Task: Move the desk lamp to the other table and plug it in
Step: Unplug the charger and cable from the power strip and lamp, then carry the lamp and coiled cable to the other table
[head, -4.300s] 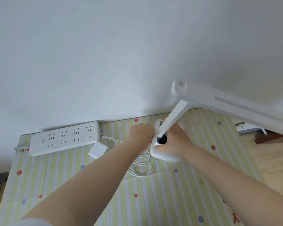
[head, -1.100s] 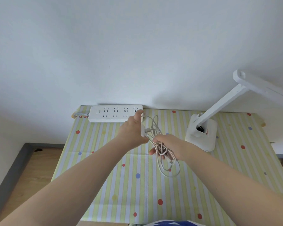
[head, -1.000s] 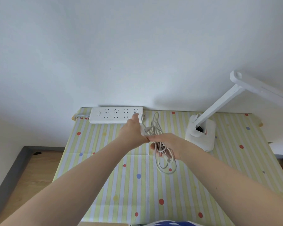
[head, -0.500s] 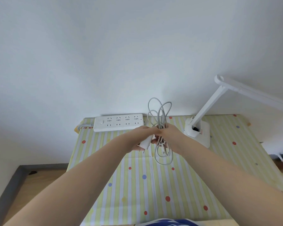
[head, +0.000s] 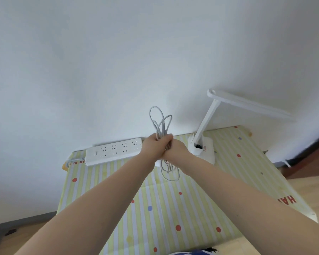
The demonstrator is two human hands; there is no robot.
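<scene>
The white desk lamp [head: 203, 147] stands at the back right of the table, its arm sloping up to a long flat head. Above the table's middle, my left hand [head: 154, 147] and my right hand [head: 175, 150] press together around the lamp's coiled white cable [head: 161, 124]. Loops stick up above my fists and more loops hang below them. A white adapter block shows just under my left hand. The white power strip [head: 112, 150] lies along the wall at the back left, its sockets bare.
The table [head: 164, 208] wears a yellow striped cloth with coloured dots and stands against a white wall. Wooden floor shows at both sides, with a dark skirting board at the far right.
Both hands have lifted the coiled cable off the cloth and closed together on it. The view has pulled back, so the lamp and strip sit farther off.
</scene>
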